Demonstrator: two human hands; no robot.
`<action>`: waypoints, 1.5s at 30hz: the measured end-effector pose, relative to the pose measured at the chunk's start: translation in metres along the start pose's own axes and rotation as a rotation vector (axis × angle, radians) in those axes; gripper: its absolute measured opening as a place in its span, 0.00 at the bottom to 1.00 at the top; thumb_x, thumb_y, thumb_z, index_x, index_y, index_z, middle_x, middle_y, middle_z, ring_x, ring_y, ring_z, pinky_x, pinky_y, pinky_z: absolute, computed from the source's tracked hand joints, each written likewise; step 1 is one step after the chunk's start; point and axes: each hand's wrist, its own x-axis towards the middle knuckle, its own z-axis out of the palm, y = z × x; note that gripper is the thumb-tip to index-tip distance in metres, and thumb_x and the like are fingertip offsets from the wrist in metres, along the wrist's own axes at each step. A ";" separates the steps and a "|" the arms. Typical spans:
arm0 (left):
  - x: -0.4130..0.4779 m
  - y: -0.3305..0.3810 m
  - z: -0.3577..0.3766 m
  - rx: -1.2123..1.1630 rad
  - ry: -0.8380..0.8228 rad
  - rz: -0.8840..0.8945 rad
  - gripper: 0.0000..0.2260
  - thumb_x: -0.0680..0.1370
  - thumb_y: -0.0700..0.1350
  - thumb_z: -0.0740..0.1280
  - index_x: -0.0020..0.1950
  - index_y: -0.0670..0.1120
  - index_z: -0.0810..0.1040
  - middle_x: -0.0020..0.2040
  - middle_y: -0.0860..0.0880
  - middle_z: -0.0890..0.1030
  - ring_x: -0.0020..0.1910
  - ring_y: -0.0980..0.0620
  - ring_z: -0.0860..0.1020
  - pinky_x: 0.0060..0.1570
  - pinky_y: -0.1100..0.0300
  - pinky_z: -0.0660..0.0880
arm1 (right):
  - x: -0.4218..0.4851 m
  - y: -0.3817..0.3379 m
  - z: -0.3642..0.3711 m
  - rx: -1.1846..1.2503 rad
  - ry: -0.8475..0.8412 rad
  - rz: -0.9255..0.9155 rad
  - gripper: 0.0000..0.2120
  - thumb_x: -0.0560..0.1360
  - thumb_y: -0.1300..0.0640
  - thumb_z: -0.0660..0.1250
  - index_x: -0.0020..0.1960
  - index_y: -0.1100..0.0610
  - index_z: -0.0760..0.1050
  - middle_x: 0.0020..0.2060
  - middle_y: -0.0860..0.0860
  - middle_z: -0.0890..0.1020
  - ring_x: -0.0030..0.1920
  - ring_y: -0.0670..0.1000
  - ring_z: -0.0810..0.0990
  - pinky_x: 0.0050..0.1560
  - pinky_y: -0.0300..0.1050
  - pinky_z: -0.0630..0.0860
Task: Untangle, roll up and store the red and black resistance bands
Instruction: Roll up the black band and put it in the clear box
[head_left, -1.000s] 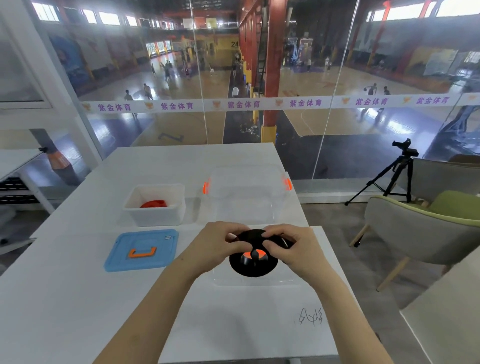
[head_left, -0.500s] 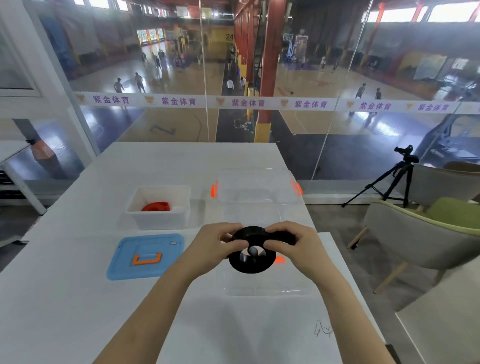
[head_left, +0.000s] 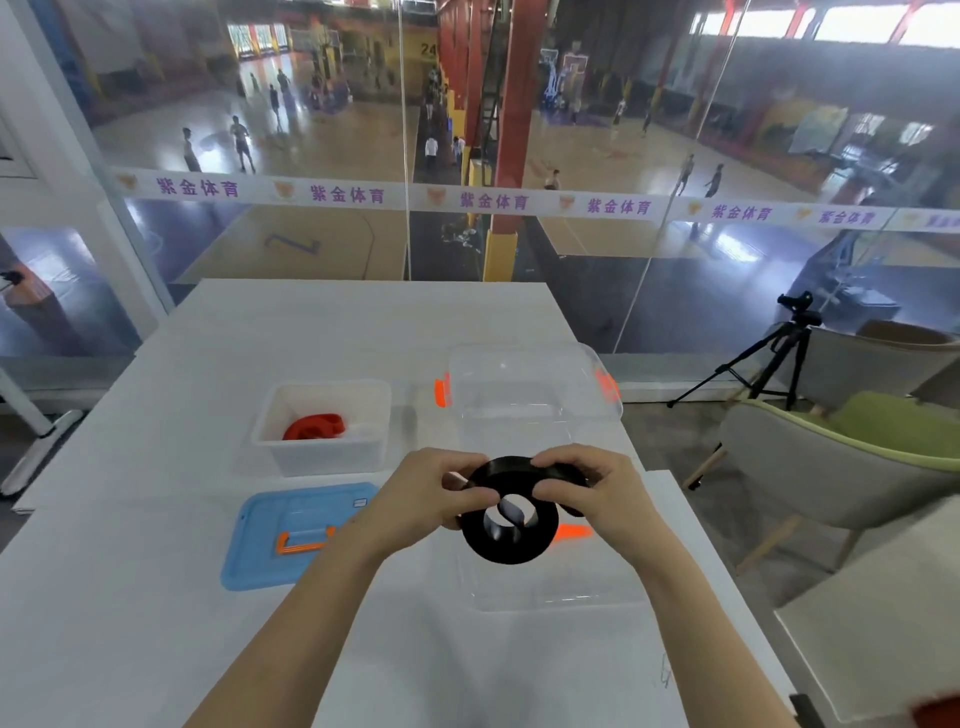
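The white table (head_left: 156, 597) runs from the near edge of the view to a glass wall at its far edge, and its right edge falls away just beside the person's right forearm, where a padded chair (head_left: 831, 467) and a camera tripod (head_left: 779, 358) stand on the floor. To the left, much of the tabletop lies bare, both near the person and beyond the white tub. A blue lid (head_left: 291, 540) with an orange handle lies flat left of the hands; behind it stands an open white tub (head_left: 322, 457) holding the red band (head_left: 314, 426), which lies coiled against the tub's floor. A clear box (head_left: 530, 395) with orange clips sits farther back on the right, and a clear lid (head_left: 550, 587) lies flat directly under the hands, close to the table's right edge. The black band (head_left: 506, 525) is held in the air above that clear lid, wound into a thick flat coil with an open centre where the inner end curls loosely. A strip of it runs along the top between the two hands. The left hand (head_left: 426, 499) pinches the coil's left upper edge with thumb and curled fingers pressed together; the right hand (head_left: 597, 493) grips the upper right edge the same way, thumb under and fingers over the strip.
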 end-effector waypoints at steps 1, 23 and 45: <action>0.000 -0.003 -0.003 -0.042 0.000 0.009 0.07 0.80 0.41 0.73 0.54 0.51 0.87 0.46 0.37 0.85 0.43 0.48 0.84 0.49 0.49 0.84 | 0.001 0.000 0.002 0.024 0.009 0.003 0.15 0.73 0.71 0.76 0.46 0.51 0.88 0.37 0.46 0.86 0.35 0.44 0.80 0.37 0.35 0.76; 0.133 -0.033 0.014 -0.596 0.339 -0.123 0.09 0.82 0.41 0.70 0.59 0.48 0.87 0.55 0.40 0.87 0.58 0.40 0.85 0.53 0.44 0.85 | 0.118 0.063 -0.023 0.262 0.290 0.054 0.11 0.79 0.67 0.72 0.59 0.57 0.86 0.50 0.54 0.90 0.51 0.50 0.88 0.55 0.42 0.84; 0.333 -0.094 0.002 -0.765 0.494 -0.470 0.11 0.83 0.49 0.71 0.61 0.44 0.83 0.52 0.41 0.85 0.55 0.35 0.86 0.55 0.32 0.82 | 0.323 0.159 -0.064 0.028 0.106 0.245 0.12 0.76 0.63 0.77 0.55 0.48 0.86 0.51 0.42 0.89 0.52 0.47 0.89 0.58 0.49 0.83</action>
